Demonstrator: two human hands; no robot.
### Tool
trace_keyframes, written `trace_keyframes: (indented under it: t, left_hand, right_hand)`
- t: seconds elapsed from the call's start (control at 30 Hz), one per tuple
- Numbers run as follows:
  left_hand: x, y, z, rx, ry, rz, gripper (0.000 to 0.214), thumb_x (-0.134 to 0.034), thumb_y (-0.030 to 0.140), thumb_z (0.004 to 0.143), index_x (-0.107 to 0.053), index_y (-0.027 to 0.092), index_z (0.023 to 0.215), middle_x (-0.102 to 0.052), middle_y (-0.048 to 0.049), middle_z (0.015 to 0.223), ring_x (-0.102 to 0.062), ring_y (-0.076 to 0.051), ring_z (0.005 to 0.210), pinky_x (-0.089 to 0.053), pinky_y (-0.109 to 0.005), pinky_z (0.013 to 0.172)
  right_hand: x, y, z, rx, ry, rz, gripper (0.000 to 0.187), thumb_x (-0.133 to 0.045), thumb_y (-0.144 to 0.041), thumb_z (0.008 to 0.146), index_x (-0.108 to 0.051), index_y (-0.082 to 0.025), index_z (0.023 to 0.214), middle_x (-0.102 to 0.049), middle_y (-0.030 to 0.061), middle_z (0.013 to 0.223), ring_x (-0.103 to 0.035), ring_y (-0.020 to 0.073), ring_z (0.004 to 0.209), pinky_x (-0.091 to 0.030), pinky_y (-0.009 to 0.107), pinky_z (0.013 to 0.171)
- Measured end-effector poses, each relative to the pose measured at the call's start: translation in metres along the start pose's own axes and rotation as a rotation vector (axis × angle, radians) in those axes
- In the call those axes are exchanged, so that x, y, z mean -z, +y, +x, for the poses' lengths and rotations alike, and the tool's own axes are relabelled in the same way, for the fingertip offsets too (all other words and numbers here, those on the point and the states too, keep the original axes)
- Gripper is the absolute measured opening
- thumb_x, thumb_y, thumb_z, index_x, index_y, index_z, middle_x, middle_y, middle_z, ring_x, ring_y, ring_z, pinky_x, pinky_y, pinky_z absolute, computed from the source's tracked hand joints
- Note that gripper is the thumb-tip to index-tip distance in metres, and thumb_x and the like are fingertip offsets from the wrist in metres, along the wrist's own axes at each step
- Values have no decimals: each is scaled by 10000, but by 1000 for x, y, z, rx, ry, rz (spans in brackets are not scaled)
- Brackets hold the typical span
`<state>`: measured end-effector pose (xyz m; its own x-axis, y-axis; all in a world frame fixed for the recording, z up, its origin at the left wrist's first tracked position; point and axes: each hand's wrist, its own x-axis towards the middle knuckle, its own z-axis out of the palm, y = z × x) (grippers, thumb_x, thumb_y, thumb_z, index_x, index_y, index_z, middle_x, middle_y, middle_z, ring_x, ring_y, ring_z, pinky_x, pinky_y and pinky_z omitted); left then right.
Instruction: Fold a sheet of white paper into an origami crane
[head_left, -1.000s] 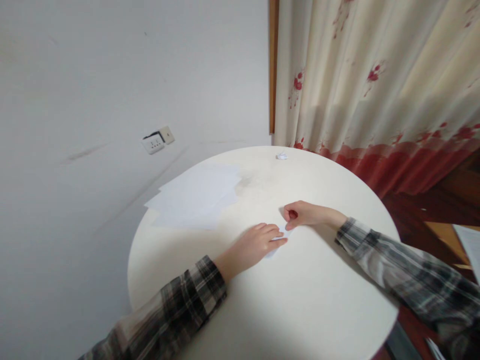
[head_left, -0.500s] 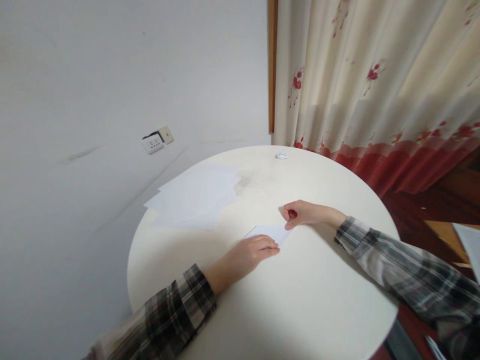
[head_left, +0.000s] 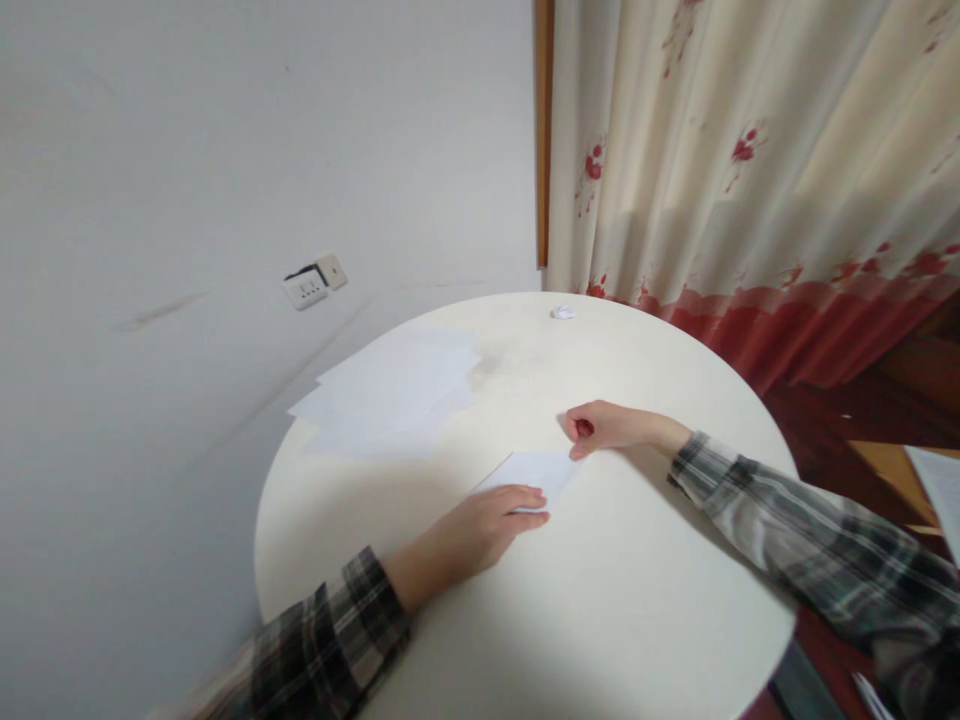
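The folded paper (head_left: 538,468) lies flat near the middle of the round table (head_left: 600,620), between the two hands. The left hand (head_left: 487,520) is open and flat, with its fingertips on the near edge of the paper. It has slid back toward the person, so more of the paper shows than before. The right hand (head_left: 604,428) stays curled at the paper's far corner, touching it; whether it pinches or only presses is hard to tell. The pile of sheets (head_left: 390,395) and the little paper ball (head_left: 562,312) have not moved.
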<state>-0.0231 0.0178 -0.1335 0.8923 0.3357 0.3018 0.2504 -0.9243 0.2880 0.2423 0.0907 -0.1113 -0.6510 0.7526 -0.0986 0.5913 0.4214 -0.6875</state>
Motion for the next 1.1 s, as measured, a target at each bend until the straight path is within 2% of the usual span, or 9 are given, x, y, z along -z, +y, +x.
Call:
trace_keyframes:
  t: [0.2, 0.3, 0.4, 0.53, 0.63, 0.77, 0.97, 1.1]
  left_hand:
    - [3, 12, 7, 95, -17, -59, 305, -419, 115, 849, -525, 159, 1132, -590, -88, 1097, -514, -187, 1060, -420, -340, 935]
    - [1, 15, 11, 146, -19, -41, 357, -445, 155, 852, -471, 161, 1208, -577, -93, 1088, -515, -196, 1016, -425, -351, 912]
    - [-2, 14, 13, 127, -4, -13, 327, -463, 179, 850, -512, 173, 1174, -549, -100, 1126, -489, -204, 1048, -406, -363, 931]
    - [-3, 13, 14, 95, 25, 20, 294, -465, 177, 843, -542, 189, 1126, -511, -97, 1226, -421, -220, 1165, -330, -417, 1002]
    - [-2, 15, 13, 104, -11, 37, 302, -470, 182, 837, -535, 185, 1132, -461, -98, 1307, -356, -231, 1245, -268, -447, 1043]
    - [-2, 17, 11, 126, -65, -4, 315, -452, 204, 853, -520, 173, 1159, -457, -100, 1324, -358, -209, 1262, -284, -413, 1048]
    - [-6, 17, 8, 131, -69, 6, 315, -449, 229, 860, -527, 168, 1159, -462, -102, 1322, -362, -204, 1263, -287, -407, 1049]
    - [-8, 15, 6, 123, -71, 16, 326, -450, 232, 857, -519, 170, 1170, -451, -102, 1330, -356, -205, 1267, -285, -408, 1050]
  right_hand:
    - [2, -11, 1, -40, -80, -94, 353, -645, -488, 650, -525, -160, 704, -496, -31, 622, -421, 94, 579, -314, 214, 527]
    - [2, -21, 3, -160, -94, -294, 494, -703, -577, 512, -556, -165, 742, -561, -4, 683, -458, 117, 590, -309, 224, 516]
    - [2, -27, 7, -219, -111, -424, 557, -712, -617, 449, -587, -176, 766, -584, 4, 679, -473, 131, 570, -300, 232, 506]
    - [2, -25, 12, -211, -131, -450, 559, -701, -646, 443, -612, -178, 736, -591, 14, 650, -475, 134, 548, -301, 242, 509]
    - [4, -19, 14, -188, -144, -422, 512, -728, -605, 443, -611, -177, 700, -589, 11, 632, -468, 127, 535, -306, 245, 513]
    - [7, -13, 13, -140, -166, -347, 404, -768, -478, 474, -603, -175, 684, -589, -7, 632, -467, 115, 537, -312, 236, 514]
    - [15, -15, 8, -145, -196, -244, 247, -762, -301, 522, -591, -161, 632, -577, -25, 604, -478, 103, 548, -329, 222, 526]
    - [20, -6, 3, -139, -182, -144, 227, -743, -281, 542, -583, -150, 636, -548, -39, 578, -458, 88, 546, -332, 212, 526]
